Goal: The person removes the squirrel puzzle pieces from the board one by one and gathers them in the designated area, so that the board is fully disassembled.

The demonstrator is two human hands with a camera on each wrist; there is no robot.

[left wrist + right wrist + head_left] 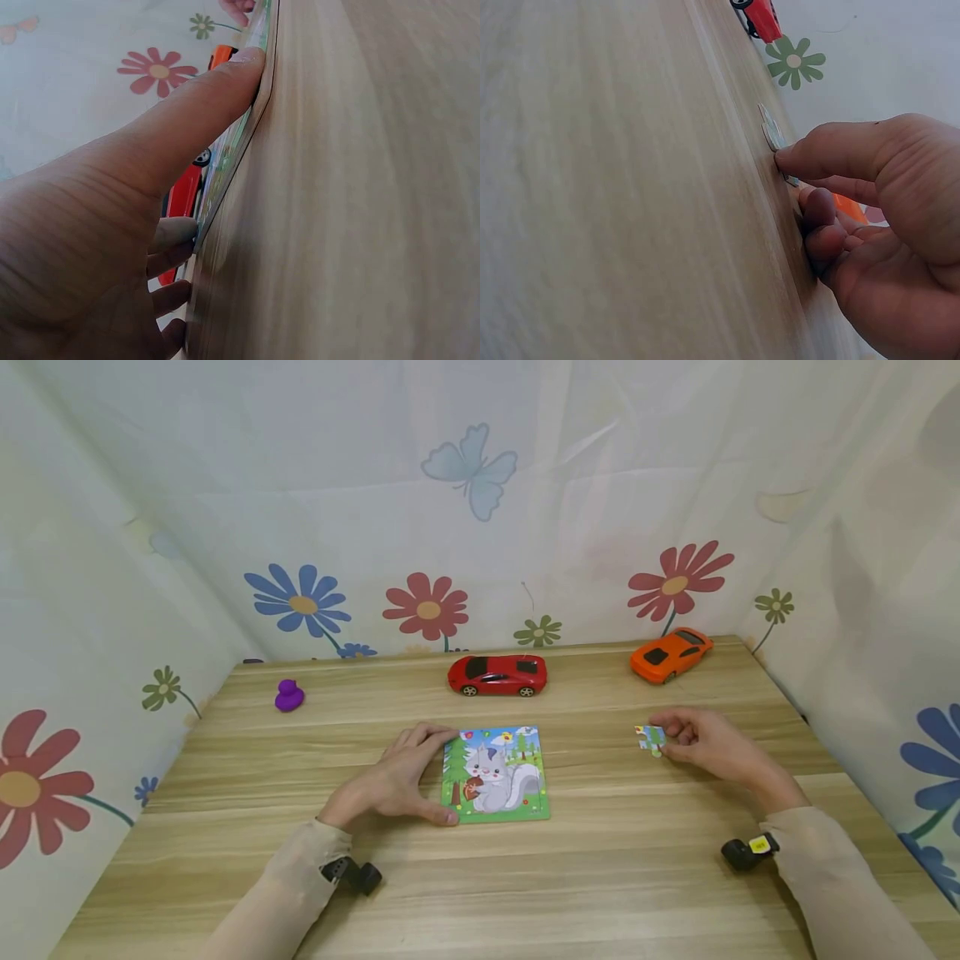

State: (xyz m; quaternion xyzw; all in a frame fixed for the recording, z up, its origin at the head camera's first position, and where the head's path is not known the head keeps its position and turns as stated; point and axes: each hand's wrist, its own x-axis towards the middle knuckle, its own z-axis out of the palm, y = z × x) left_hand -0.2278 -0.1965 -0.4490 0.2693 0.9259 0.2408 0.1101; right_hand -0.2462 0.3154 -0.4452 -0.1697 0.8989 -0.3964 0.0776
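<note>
A square squirrel puzzle board (497,777) lies flat at the middle of the table. My left hand (401,777) rests along its left side, thumb (217,97) straight on the near corner and index finger at the far corner. The other left fingers lie beside it on the table. Off to the right, my right hand (701,745) pinches a small jigsaw piece (650,738) printed with green trees and blue sky, low at the tabletop. The thumb (832,154) covers part of the piece (771,129) in the right wrist view, and the remaining fingers are curled under.
Behind the board stands a red toy car (498,676). An orange toy car (671,655) is at the back right, beyond the right hand. A purple rubber duck (288,695) sits at the back left. A flower-printed curtain (480,552) closes off the wooden table's (510,893) back and sides.
</note>
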